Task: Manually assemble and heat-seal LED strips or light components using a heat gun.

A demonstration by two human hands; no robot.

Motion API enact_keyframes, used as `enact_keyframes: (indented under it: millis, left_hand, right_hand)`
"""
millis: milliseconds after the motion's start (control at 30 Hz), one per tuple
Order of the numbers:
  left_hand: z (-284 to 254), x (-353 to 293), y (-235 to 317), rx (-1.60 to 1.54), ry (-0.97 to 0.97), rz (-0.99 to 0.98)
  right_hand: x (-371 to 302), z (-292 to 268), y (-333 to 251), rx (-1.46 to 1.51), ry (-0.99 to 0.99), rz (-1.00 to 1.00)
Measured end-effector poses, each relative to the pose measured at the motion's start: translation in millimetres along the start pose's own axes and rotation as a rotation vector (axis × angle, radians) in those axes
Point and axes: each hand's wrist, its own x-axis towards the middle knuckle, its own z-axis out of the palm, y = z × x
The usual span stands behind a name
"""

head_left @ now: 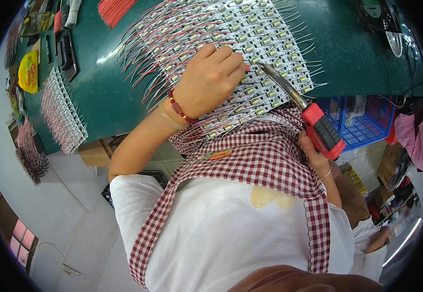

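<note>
A large panel of small white circuit boards [243, 36] lies on the green table, with rows of yellowish components and thin red and white wires trailing off its edges. Over the middle of the panel, my left hand [214, 73] is closed, its fingers curled in a pinch. A small red bit shows at its fingertips, and the rest of what it grips is hidden. My right hand [313, 151] is wrapped round a soldering iron [323, 130] with a red and black handle. The iron's tip points up and left, close to the boards beside my left fingertips.
Wired board panels [63, 112] lie at the table's left, near a yellow packet [28, 72] and black-handled tools. A bundle of red wires [114, 9] is at the back. Blue baskets [362, 129] stand below the table's right edge. A black device [379, 14] with cables sits far right.
</note>
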Motion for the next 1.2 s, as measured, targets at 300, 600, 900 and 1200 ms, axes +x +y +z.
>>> enact_keyframes:
  millis: [300, 600, 900, 1200]
  left_hand:
    - [-20.5, -8.2, 1.9, -0.037, -0.080, -0.184]
    - [-22.4, -2.1, 6.4, 0.155, -0.107, -0.142]
    - [-23.4, -1.4, 28.7, 0.017, -0.010, -0.197]
    - [0.0, -5.2, 19.9, -0.116, 0.024, -0.184]
  right_hand:
    - [12.5, 2.8, -31.2, -0.093, 0.032, -0.045]
    - [18.3, 10.0, -16.1, 0.223, 0.176, -0.371]
    - [5.4, 20.6, 5.8, 0.224, 0.228, -0.224]
    - [-11.7, 10.1, -19.0, 0.284, 0.153, -0.042]
